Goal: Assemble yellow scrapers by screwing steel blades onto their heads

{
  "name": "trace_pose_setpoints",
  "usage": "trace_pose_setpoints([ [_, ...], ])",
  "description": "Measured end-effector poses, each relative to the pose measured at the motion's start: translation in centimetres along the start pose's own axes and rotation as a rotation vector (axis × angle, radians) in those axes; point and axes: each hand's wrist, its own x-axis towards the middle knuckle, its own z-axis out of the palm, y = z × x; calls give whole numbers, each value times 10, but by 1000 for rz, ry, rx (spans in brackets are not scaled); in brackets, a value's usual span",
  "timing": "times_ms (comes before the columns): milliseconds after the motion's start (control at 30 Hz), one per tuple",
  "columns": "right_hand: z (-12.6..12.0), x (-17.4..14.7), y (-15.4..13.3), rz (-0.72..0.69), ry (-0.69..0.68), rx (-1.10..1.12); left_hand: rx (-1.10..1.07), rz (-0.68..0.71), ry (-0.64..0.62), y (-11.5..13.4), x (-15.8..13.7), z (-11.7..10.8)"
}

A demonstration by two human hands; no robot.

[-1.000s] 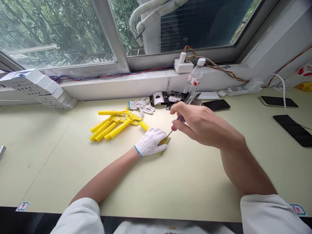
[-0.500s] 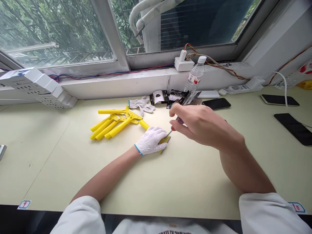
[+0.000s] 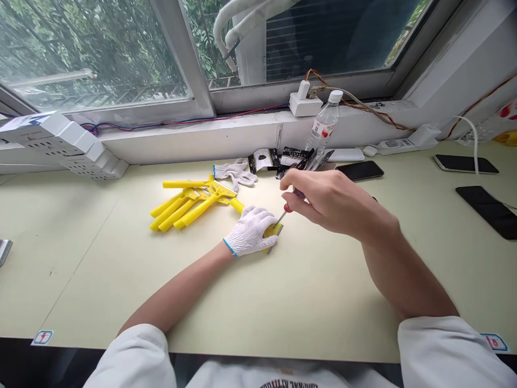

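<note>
My left hand (image 3: 251, 233), in a white knit glove with a blue cuff, is closed over a yellow scraper (image 3: 272, 231) and holds it down on the table. The scraper's handle end and metal blade edge show past the glove. My bare right hand (image 3: 331, 199) grips a screwdriver (image 3: 288, 208), its handle partly hidden by the fingers. The thin shaft slants down to the scraper's head beside my left fingers; the tip's exact contact is too small to tell. Several more yellow scrapers (image 3: 194, 210) lie in a pile to the left.
A loose white glove (image 3: 236, 173) lies behind the scrapers. Black packets (image 3: 264, 160), a plastic bottle (image 3: 323, 126) and a phone (image 3: 360, 171) line the back. White boxes (image 3: 64, 145) are stacked at the left; another phone (image 3: 487, 211) lies right.
My right hand has turned slightly on the screwdriver, and its wrist has shifted a little left. My left hand still presses on the scraper in nearly the same spot.
</note>
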Motion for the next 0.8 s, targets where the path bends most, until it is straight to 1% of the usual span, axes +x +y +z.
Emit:
trace_pose_setpoints([
  [167, -9, -3, 4, -123, -53, 170, 33, -7, 14, 0, 0, -1],
  [300, -10, -2, 3, -181, -56, 216, 52, 3, 2, -1, 0, -1],
  [333, -9, -2, 3, -169, -42, 195, 55, 2, 4, -1, 0, -1],
  [367, -7, -2, 2, -128, -11, 145, 54, 1, 6, -1, 0, -1],
  [467, -3, -2, 2, 104, 106, -101, 44, 12, -8, -1, 1, -3],
  [500, -3, -2, 3, 160, 114, -157, 42, 15, -16, -1, 1, -3],
  [533, -4, -2, 4, 176, 98, -177, 43, 16, -23, 0, 1, -4],
  [600, -7, -3, 6, 100, 40, -117, 49, 16, -28, 0, 2, -5],
  [700, -14, -5, 9, -63, -17, 73, 56, 23, -25, 0, 3, -6],
  [800, -15, -5, 8, -152, -88, 207, 53, 29, -10, 0, 3, -5],
])
